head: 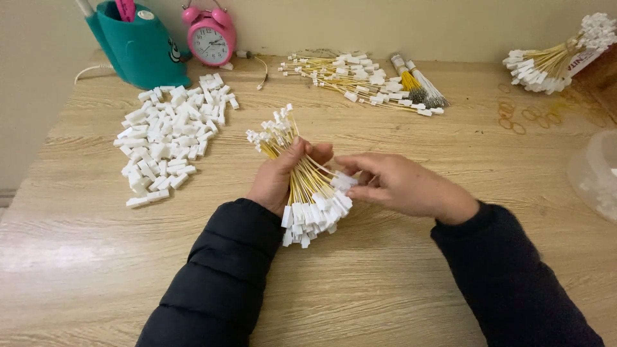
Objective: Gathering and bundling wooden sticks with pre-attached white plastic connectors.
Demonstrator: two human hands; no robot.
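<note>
My left hand (283,175) grips a thick bundle of yellow wires (302,183) around its middle, held over the wooden table (385,270). White plastic connectors cap both ends of the bundle, fanning up at the far end and hanging down at the near end. My right hand (402,185) pinches one white connector (344,182) at the bundle's right side between thumb and fingers. Both arms wear dark puffy sleeves.
A pile of loose white connectors (170,138) lies at the left. More wired connectors (357,80) lie at the back, another bundle (553,64) at the far right. Rubber bands (524,115), a pink alarm clock (210,37), a teal holder (138,48) and a clear container (594,173) stand around.
</note>
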